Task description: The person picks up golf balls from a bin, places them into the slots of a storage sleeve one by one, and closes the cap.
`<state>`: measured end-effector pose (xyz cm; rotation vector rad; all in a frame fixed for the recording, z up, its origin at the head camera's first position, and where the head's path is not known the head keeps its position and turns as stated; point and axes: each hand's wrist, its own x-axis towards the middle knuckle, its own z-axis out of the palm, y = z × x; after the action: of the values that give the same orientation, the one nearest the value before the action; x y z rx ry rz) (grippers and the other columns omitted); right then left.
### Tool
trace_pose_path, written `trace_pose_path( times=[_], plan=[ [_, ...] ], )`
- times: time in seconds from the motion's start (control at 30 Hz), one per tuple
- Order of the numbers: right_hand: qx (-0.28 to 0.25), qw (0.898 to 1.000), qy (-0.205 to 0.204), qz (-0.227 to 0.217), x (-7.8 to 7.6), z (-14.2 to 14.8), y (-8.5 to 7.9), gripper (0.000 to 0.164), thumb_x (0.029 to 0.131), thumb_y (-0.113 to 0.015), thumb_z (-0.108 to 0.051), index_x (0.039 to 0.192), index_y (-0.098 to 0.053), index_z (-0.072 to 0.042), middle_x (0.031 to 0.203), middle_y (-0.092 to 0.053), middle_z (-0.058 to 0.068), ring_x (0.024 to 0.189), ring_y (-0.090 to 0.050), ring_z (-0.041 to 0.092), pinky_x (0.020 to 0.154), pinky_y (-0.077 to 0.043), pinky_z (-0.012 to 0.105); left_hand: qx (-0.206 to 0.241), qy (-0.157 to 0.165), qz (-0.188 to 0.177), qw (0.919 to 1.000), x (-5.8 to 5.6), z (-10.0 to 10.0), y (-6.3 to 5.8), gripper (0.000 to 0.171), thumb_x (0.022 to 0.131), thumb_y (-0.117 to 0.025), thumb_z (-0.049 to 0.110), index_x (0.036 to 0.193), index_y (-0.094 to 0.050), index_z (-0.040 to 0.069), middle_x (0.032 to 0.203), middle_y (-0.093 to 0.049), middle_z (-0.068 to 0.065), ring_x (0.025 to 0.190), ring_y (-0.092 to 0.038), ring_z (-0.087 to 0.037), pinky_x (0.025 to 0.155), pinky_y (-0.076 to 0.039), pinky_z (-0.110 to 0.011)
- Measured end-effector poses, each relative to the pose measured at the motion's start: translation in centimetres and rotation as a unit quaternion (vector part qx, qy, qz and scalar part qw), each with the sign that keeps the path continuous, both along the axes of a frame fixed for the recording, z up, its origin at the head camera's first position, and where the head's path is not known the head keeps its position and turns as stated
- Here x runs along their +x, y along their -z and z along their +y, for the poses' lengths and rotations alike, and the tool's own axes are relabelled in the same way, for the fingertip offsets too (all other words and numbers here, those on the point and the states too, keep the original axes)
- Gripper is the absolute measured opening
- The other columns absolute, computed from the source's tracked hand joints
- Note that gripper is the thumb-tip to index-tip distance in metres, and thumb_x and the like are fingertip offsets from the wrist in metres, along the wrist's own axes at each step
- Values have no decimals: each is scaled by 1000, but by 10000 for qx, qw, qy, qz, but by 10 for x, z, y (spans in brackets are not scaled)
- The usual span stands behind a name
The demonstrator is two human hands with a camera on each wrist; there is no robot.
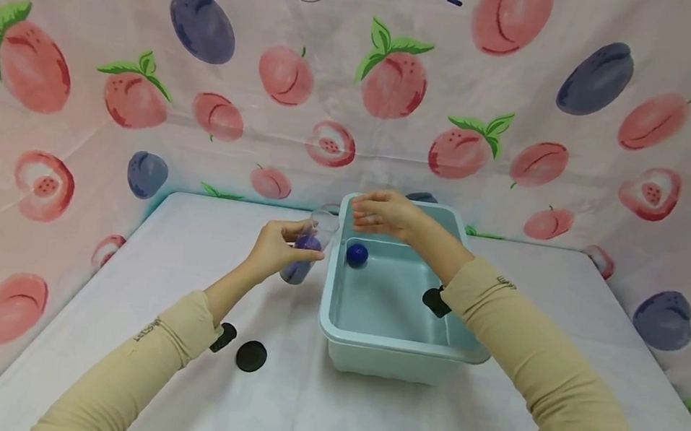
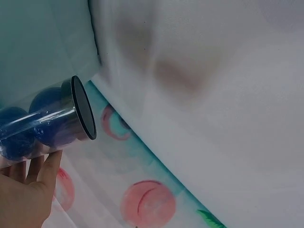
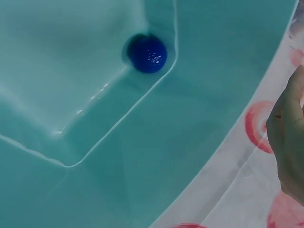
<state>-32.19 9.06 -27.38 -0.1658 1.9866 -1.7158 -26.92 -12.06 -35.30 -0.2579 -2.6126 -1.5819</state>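
My left hand [image 1: 275, 250] grips a clear plastic cylinder [image 1: 323, 225] left of the basin, its thumb and fingers around the side. The cylinder is tilted, its upper end leaning toward the basin's rim. In the left wrist view two blue balls [image 2: 49, 116] show inside it, near the end with a black cap [image 2: 84, 108]. My right hand [image 1: 385, 215] hovers over the back left of the light blue basin [image 1: 407, 345], fingers loosely bent, holding nothing. A single dark blue ball [image 1: 356, 255] lies in the basin's left back corner, below that hand.
A round black lid [image 1: 251, 356] lies flat on the white tabletop [image 1: 318, 423], in front of the left forearm. Behind the table hangs a peach-printed cloth [image 1: 335, 97]. The basin's raised walls stand between the cylinder and the ball inside.
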Motion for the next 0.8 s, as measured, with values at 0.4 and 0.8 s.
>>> trace_pose_path(
  times=[0.4,0.8],
  plan=[
    [263,9985,-19,-481,-10,4,14,45,100,-45,-15,140,-39,3,135,-45,25,127,-45,38,106,-42,42,62,-16,-28,10000,-3,-3,6,64,74,-81,17,132,-54,11,128,-60,-11,114,-60,-31,95,-50,-47],
    [330,9964,225,-745,-19,8,29,45,99,-46,-14,139,-39,5,119,-49,20,110,-53,31,105,-43,42,54,-57,-82,9999,-1,-6,10,65,73,-81,18,132,-54,8,129,-59,-13,116,-59,-33,96,-50,-48]
  ],
)
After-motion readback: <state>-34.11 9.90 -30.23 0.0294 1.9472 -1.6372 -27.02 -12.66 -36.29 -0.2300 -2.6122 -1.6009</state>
